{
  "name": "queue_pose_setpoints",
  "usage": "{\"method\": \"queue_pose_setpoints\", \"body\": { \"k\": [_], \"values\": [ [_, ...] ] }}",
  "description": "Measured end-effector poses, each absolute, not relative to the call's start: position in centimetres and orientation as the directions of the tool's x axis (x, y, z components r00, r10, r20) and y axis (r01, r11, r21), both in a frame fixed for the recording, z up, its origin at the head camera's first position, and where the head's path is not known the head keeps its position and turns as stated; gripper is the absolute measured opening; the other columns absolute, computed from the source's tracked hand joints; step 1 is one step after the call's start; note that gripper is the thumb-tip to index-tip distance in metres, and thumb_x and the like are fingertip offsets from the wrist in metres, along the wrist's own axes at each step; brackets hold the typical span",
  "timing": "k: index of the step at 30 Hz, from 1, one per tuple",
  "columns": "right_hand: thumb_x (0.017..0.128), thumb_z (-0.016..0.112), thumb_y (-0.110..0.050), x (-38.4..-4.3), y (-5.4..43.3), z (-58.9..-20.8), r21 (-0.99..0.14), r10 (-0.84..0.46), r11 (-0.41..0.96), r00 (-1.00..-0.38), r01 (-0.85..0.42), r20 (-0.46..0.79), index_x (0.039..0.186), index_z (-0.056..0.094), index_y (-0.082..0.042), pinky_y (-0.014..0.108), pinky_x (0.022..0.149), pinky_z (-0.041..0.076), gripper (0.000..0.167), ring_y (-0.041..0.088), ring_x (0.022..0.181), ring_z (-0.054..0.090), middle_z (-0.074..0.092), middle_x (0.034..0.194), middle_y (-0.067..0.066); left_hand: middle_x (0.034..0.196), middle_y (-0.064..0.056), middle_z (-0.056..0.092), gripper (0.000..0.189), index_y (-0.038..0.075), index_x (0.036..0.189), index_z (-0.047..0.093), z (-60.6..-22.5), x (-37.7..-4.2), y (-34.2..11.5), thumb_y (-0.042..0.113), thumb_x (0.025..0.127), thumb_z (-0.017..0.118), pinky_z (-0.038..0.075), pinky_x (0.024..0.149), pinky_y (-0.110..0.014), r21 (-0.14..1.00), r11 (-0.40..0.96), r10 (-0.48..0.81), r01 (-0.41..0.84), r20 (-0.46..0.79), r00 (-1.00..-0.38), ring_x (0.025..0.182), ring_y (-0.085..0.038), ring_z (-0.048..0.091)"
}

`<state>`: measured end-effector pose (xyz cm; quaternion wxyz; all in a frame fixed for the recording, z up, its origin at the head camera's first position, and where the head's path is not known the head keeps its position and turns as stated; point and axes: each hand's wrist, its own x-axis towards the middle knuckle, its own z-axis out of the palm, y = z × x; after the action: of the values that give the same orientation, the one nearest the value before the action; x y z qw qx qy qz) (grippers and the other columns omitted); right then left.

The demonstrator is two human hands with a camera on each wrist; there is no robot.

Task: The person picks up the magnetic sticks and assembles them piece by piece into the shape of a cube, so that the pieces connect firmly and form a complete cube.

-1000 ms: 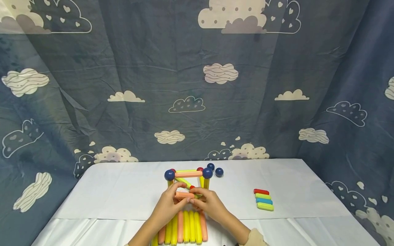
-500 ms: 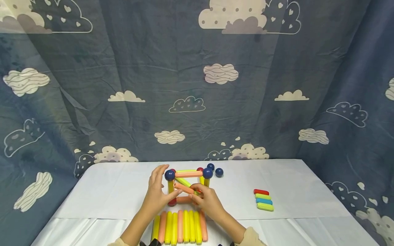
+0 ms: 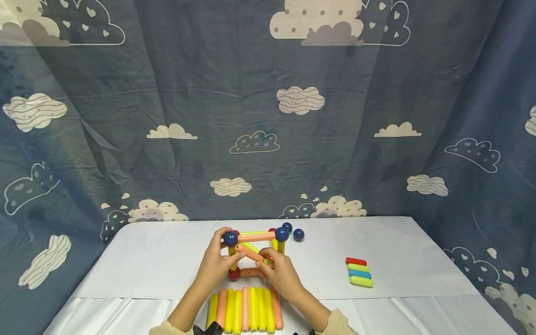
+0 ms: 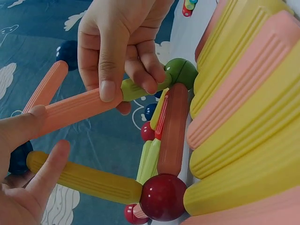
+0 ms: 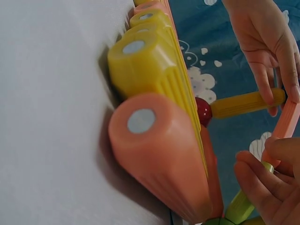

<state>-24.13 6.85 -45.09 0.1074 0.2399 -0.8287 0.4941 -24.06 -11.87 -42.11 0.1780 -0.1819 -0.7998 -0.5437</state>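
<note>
Below glossy balls (image 3: 282,234), right fingers (image 4: 150,61) round a ridged orange stick (image 4: 75,111) (left fingers (image 4: 52,165) around a yellow post (image 4: 98,183))

Both bare forearms, the left (image 3: 184,304) and the right (image 3: 311,302), are extended forward and angled inward, the two hands held near each other but apart. The left hand (image 3: 215,264) is set in a wide curve, its fingers raised and bent, its thumb (image 3: 235,258) pointed across toward the right hand (image 3: 282,274). There, a pinch is formed between thumb and fingers, the thumb kept nearly straight and the remaining fingers bent, as seen from the left wrist.
</note>
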Motion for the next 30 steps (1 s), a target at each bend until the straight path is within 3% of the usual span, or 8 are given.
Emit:
{"method": "queue_pose_setpoints", "body": {
  "k": [10, 17, 19, 22, 24, 26, 27, 30],
  "values": [
    [0.083, 0.064, -0.009, -24.1, 6.6, -45.1, -0.792, -0.265, 0.391, -0.882, -0.469, 0.390, 0.095, 0.058, -0.003, 0.021, 0.043, 0.045, 0.015, 0.012, 0.049, 0.056, 0.060, 0.064, 0.004, 0.109, -0.012, 0.047, 0.050, 0.004, 0.118, 0.048, -42.1, -24.5, -12.2, 0.000, 0.074, 0.072, 0.052, 0.060, -0.025, 0.838, 0.282, 0.122, 0.467, 0.452, -0.884, 0.091, -0.029, 0.054],
    [0.083, 0.065, -0.010, -24.0, 6.8, -45.0, -0.788, -0.276, 0.379, -0.872, -0.486, 0.405, 0.098, 0.057, -0.003, 0.020, 0.041, 0.044, 0.018, 0.010, 0.049, 0.055, 0.060, 0.065, 0.003, 0.107, -0.013, 0.045, 0.043, 0.002, 0.114, 0.051, -42.1, -24.6, -12.3, -0.001, 0.076, 0.070, 0.052, 0.057, -0.026, 0.852, 0.268, 0.147, 0.450, 0.425, -0.893, 0.088, -0.027, 0.053],
    [0.082, 0.066, -0.011, -24.0, 7.2, -44.8, -0.749, -0.280, 0.369, -0.835, -0.549, 0.474, 0.100, 0.058, -0.003, 0.019, 0.041, 0.043, 0.021, 0.006, 0.049, 0.053, 0.059, 0.071, 0.002, 0.106, -0.013, 0.045, 0.044, 0.004, 0.114, 0.051, -42.1, -24.6, -12.3, 0.001, 0.076, 0.070, 0.051, 0.056, -0.026, 0.850, 0.278, 0.143, 0.446, 0.423, -0.895, 0.086, -0.026, 0.053],
    [0.078, 0.069, -0.007, -24.1, 8.0, -44.2, -0.615, -0.251, 0.358, -0.706, -0.703, 0.662, 0.099, 0.058, -0.004, 0.016, 0.043, 0.041, 0.023, 0.003, 0.053, 0.048, 0.056, 0.077, 0.002, 0.107, -0.011, 0.047, 0.045, 0.007, 0.115, 0.051, -42.0, -24.5, -12.2, 0.003, 0.075, 0.071, 0.051, 0.055, -0.026, 0.844, 0.299, 0.137, 0.445, 0.423, -0.896, 0.085, -0.025, 0.053],
    [0.075, 0.071, -0.003, -24.4, 8.6, -43.6, -0.502, -0.194, 0.398, -0.605, -0.768, 0.772, 0.099, 0.058, -0.004, 0.018, 0.049, 0.041, 0.027, 0.007, 0.061, 0.046, 0.053, 0.083, 0.004, 0.108, -0.010, 0.047, 0.045, 0.008, 0.115, 0.050, -42.1, -24.5, -12.2, 0.005, 0.076, 0.071, 0.051, 0.055, -0.026, 0.835, 0.315, 0.136, 0.452, 0.431, -0.892, 0.085, -0.024, 0.052],
    [0.073, 0.073, -0.002, -24.8, 9.3, -43.0, -0.449, -0.138, 0.455, -0.559, -0.769, 0.818, 0.105, 0.057, -0.005, 0.024, 0.060, 0.044, 0.036, 0.013, 0.074, 0.047, 0.050, 0.092, 0.008, 0.111, -0.010, 0.048, 0.045, 0.009, 0.116, 0.050, -42.1, -24.4, -12.1, 0.005, 0.076, 0.071, 0.051, 0.055, -0.025, 0.821, 0.331, 0.134, 0.465, 0.447, -0.884, 0.087, -0.023, 0.052],
    [0.073, 0.074, -0.003, -25.0, 9.5, -42.7, -0.454, -0.118, 0.485, -0.570, -0.747, 0.813, 0.110, 0.055, -0.006, 0.027, 0.065, 0.045, 0.042, 0.015, 0.081, 0.047, 0.048, 0.097, 0.009, 0.112, -0.011, 0.049, 0.046, 0.010, 0.117, 0.049, -42.1, -24.3, -12.0, 0.006, 0.076, 0.071, 0.051, 0.057, -0.025, 0.808, 0.347, 0.132, 0.476, 0.460, -0.878, 0.088, -0.023, 0.052],
    [0.076, 0.072, -0.008, -25.7, 10.1, -42.1, -0.544, -0.122, 0.520, -0.688, -0.658, 0.715, 0.127, 0.045, -0.012, 0.036, 0.079, 0.045, 0.058, 0.019, 0.097, 0.047, 0.045, 0.111, 0.009, 0.115, -0.013, 0.050, 0.050, 0.011, 0.121, 0.047, -42.3, -24.0, -11.9, 0.007, 0.077, 0.071, 0.050, 0.058, -0.025, 0.776, 0.392, 0.117, 0.495, 0.491, -0.863, 0.091, -0.023, 0.052]
  ]
}}
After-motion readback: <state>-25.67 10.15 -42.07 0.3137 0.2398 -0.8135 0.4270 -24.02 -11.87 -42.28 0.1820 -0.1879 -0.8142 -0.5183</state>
